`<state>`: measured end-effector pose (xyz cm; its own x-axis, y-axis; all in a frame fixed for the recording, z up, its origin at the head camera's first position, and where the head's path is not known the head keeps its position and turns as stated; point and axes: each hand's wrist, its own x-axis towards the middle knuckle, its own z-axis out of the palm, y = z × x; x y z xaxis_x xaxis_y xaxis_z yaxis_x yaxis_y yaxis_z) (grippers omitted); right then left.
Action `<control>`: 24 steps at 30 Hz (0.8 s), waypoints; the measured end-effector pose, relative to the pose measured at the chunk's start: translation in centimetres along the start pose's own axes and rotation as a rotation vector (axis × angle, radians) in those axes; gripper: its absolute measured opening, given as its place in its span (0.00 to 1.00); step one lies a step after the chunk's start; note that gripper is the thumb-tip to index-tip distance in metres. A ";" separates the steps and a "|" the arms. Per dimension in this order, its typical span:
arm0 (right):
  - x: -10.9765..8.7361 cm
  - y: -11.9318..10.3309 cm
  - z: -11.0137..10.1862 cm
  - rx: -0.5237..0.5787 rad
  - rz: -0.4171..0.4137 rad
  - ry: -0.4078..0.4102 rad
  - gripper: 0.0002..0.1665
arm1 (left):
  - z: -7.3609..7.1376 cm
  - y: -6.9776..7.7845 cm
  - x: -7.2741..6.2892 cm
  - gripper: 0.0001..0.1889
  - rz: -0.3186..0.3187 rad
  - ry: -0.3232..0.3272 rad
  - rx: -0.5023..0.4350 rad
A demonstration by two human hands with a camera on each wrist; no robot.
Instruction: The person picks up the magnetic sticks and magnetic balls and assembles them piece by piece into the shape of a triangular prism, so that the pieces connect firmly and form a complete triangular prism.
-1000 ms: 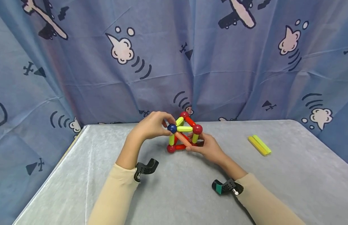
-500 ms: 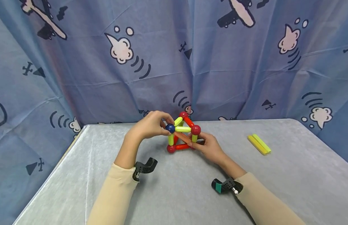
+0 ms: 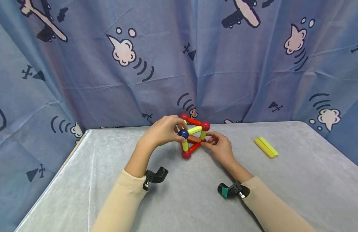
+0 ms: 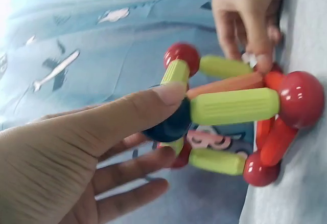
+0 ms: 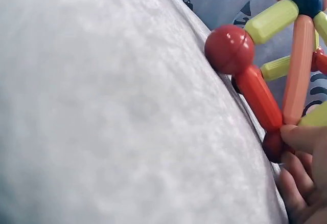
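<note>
A triangular frame of magnetic rods and balls stands on the table between the hands. At its upper near corner, my left hand (image 3: 164, 130) pinches a dark blue ball (image 3: 183, 134) between thumb and fingers. From that ball a slanting orange rod (image 5: 299, 70) runs down to a lower red ball (image 5: 274, 146). My right hand (image 3: 221, 148) pinches the rod's lower end, its thumb beside that ball. Yellow-green rods (image 4: 235, 106) form the uprights and part of the top. Red rods (image 5: 259, 96) join red balls, among them the near bottom one (image 3: 186, 154). The left fingers partly hide the far side.
Two loose rods, one yellow (image 3: 264, 148) and one yellow-green (image 3: 268, 146), lie side by side to the right on the grey-covered table (image 3: 179, 199). Behind the table hangs a blue patterned curtain (image 3: 167, 64). Both wrists wear black camera bands (image 3: 234, 190).
The left hand has moved right with the blue ball. The frame has turned, its near bottom ball shifting right. The orange rod's lower end has moved from in front of the frame to its lower right corner.
</note>
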<state>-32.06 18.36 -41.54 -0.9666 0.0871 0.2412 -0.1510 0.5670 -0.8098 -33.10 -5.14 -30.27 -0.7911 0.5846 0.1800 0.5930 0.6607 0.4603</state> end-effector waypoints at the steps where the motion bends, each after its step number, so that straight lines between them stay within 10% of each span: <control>1: 0.1 0.0 0.0 0.019 0.003 -0.004 0.26 | 0.3 0.2 0.1 0.15 0.015 0.010 0.007; 12: 0.2 -0.1 -0.6 0.283 -0.074 -0.266 0.36 | 2.3 1.3 1.2 0.16 0.143 0.058 -0.126; 18: 0.1 -0.1 -0.7 0.196 -0.144 -0.280 0.43 | 2.1 -0.7 1.2 0.19 -0.065 0.315 -0.166; 24: 0.1 -0.2 0.0 0.013 -0.068 -0.121 0.49 | 2.9 -3.2 1.6 0.26 -0.144 0.184 -0.238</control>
<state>-32.15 18.24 -41.39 -0.9718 -0.0509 0.2302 -0.2189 0.5576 -0.8007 -35.79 -4.99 -33.94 -0.8910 0.3842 0.2419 0.4383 0.5890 0.6790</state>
